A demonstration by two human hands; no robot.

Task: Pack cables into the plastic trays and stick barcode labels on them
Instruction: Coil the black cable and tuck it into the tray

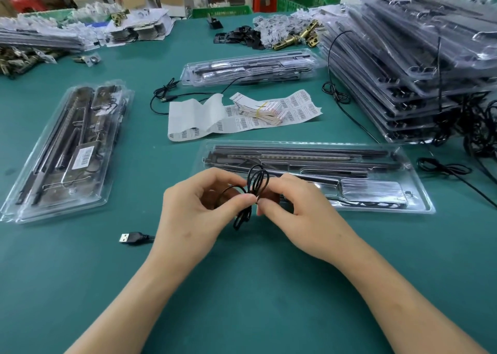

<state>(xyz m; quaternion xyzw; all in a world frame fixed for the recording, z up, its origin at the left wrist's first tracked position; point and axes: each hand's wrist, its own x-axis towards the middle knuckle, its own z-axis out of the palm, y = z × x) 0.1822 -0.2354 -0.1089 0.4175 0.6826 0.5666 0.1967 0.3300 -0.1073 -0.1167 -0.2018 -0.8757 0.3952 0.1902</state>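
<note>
While both hands, left hand and right hand, pinch the coiled USB cable, its loops look springy. Pinching the bundle's waist seems wisest before tucking it into the clear plastic tray.

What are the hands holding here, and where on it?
Both the left hand and right hand pinch a coiled black cable at the middle of its loops; its USB plug lies free on the table.

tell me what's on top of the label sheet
A banded bundle of paper tags lies on the label sheet. Its blank left end is folded over. Labels under the bundle and fold are hidden.
</note>
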